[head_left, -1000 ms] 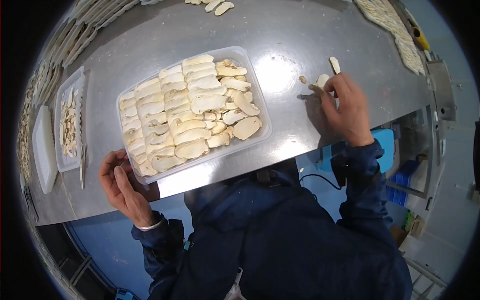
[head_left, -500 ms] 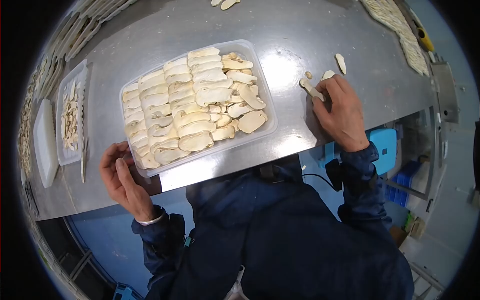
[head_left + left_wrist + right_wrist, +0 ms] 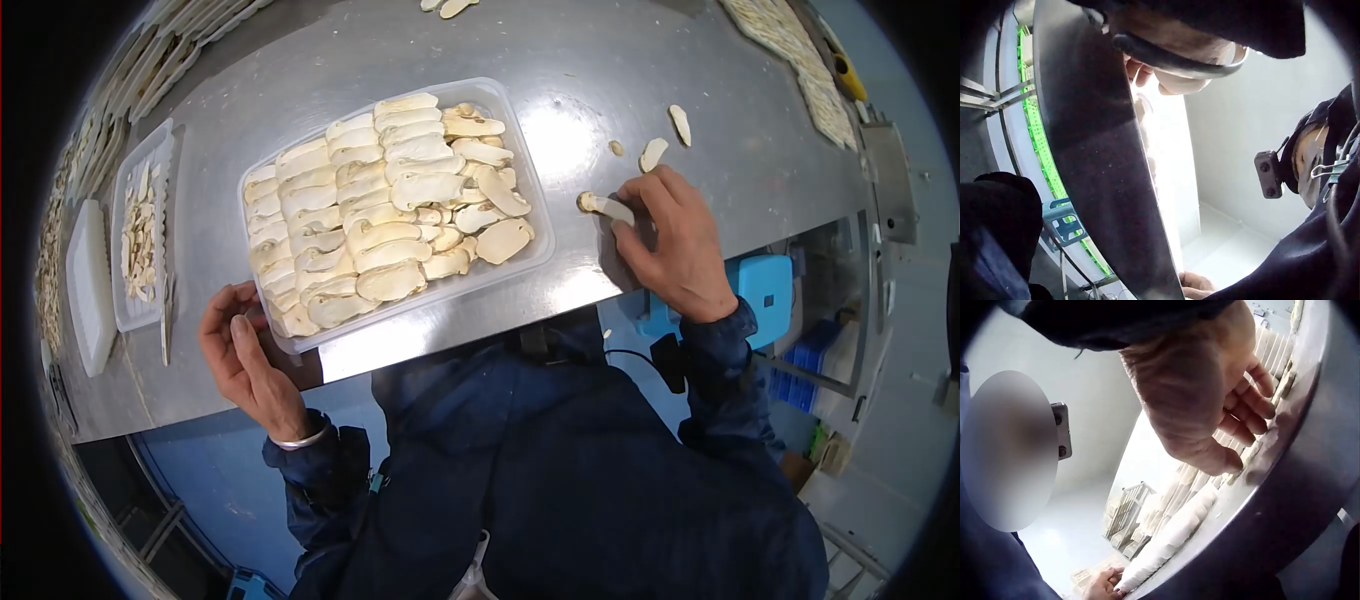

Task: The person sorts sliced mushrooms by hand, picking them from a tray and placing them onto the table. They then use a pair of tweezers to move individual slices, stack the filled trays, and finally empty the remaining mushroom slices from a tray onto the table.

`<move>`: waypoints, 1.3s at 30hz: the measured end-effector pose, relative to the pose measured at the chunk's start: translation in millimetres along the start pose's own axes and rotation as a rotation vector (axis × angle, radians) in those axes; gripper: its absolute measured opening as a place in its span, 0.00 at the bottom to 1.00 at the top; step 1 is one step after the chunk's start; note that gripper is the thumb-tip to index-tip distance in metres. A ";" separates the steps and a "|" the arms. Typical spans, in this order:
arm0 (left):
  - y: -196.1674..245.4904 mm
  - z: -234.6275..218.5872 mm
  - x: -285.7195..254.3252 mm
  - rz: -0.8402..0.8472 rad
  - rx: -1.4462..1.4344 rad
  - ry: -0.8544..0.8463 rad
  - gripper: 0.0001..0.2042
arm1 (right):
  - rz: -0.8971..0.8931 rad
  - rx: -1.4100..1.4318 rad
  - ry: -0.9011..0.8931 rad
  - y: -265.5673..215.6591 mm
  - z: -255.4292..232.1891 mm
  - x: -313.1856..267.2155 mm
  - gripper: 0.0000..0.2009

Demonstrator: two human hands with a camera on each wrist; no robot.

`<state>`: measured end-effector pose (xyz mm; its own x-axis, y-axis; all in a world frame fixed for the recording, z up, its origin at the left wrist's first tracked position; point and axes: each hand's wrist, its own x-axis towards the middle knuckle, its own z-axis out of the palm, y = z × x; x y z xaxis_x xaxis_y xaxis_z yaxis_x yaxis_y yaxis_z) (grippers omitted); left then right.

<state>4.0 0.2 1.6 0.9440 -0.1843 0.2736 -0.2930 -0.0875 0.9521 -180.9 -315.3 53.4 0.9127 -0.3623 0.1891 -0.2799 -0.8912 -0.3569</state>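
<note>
A clear plastic tray (image 3: pixel 535 255) on the steel table holds overlapping rows of pale mushroom slices (image 3: pixel 395 190), with looser slices along its right side. My left hand (image 3: pixel 245 360) rests by the tray's near left corner, fingers loosely bent at its side. To the right of the tray, my right hand (image 3: pixel 680 240) is lowered to the tabletop over a single mushroom slice (image 3: pixel 606 207) with a brown end. The thumb tip is right at that slice, while the other fingers are spread apart from the thumb in the right wrist view.
Two more slices, one near (image 3: pixel 654 154) and one farther (image 3: pixel 681 125), lie beyond my right hand beside a small piece (image 3: pixel 616 148). At left stand a tray of scraps (image 3: pixel 143 230) and a white tray (image 3: pixel 90 290). A knife with yellow handle (image 3: pixel 846 76) lies far right.
My right hand has come nearer the body and slightly left, and the brown-ended slice has shifted toward the tray and turned. My left hand stays at the tray corner.
</note>
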 end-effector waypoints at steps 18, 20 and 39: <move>1.7 0.1 -0.4 0.021 -0.012 0.004 0.13 | -0.064 0.005 0.083 -5.8 -2.3 13.7 0.09; 1.4 -1.4 0.9 0.033 0.011 0.000 0.13 | -0.088 0.028 0.014 -11.1 -7.4 8.2 0.10; 4.3 1.8 0.8 0.038 -0.013 0.007 0.13 | -0.346 -0.029 0.208 -30.2 8.2 34.3 0.10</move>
<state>3.2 -2.1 5.7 0.9333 -0.1801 0.3106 -0.3268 -0.0678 0.9427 -138.7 -298.6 63.2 0.8757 -0.0847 0.4753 0.0218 -0.9765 -0.2143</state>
